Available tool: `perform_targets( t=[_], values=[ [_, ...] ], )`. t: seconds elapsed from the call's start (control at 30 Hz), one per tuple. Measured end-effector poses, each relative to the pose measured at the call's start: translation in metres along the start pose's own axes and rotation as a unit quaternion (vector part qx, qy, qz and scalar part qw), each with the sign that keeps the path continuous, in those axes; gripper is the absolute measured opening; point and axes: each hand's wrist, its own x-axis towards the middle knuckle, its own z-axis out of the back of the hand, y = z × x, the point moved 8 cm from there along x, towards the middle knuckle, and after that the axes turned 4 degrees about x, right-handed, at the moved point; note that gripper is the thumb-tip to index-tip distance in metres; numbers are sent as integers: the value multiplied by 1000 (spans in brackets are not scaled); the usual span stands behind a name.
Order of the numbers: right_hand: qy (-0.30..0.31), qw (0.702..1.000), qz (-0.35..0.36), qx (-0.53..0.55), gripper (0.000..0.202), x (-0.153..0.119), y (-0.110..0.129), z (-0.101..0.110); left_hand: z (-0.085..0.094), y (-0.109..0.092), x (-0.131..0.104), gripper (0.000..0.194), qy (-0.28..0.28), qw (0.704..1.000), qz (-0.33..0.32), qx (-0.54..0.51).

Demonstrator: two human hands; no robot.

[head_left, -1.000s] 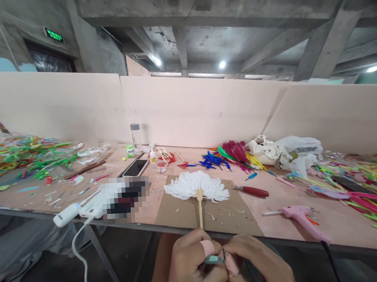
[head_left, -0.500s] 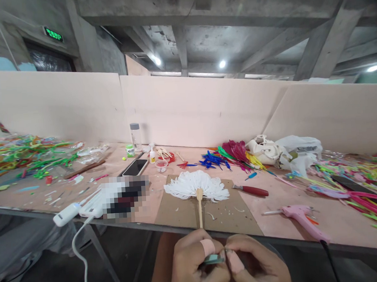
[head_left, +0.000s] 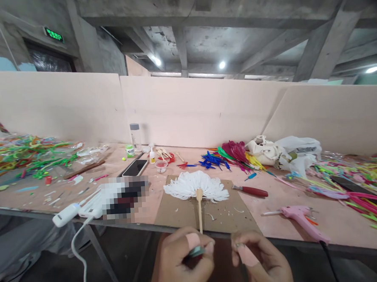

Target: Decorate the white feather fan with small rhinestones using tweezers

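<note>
The left hand (head_left: 183, 260) has its grip closed around a small teal object (head_left: 197, 252), partly hidden by the fingers. Apart from it, the right hand (head_left: 262, 260) curls its fingers toward the thumb; whether its grip pinches anything, I cannot tell. Just beyond, on the counter (head_left: 284, 197), a white feather fan (head_left: 191, 184) lies on a cardboard sheet (head_left: 176, 212), its wooden handle (head_left: 200, 214) toward the hands, a pink glue gun (head_left: 298, 217) to the right.
</note>
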Motion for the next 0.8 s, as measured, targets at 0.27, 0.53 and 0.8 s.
perform_targets(
  t=[0.27, 0.53, 0.8],
  values=[
    [12, 1000, 11, -4, 12, 3, -1, 25, 96, 66, -11, 22, -155, 966, 99, 182],
    [42, 999, -13, 29, 13, 1, -4, 7, 73, 77, -26, 36, -55, 973, 98, 202],
    [137, 989, 12, 53, 11, -4, 17, -22, 19, -28, -4, 21, 39, 984, -146, 97]
  ],
)
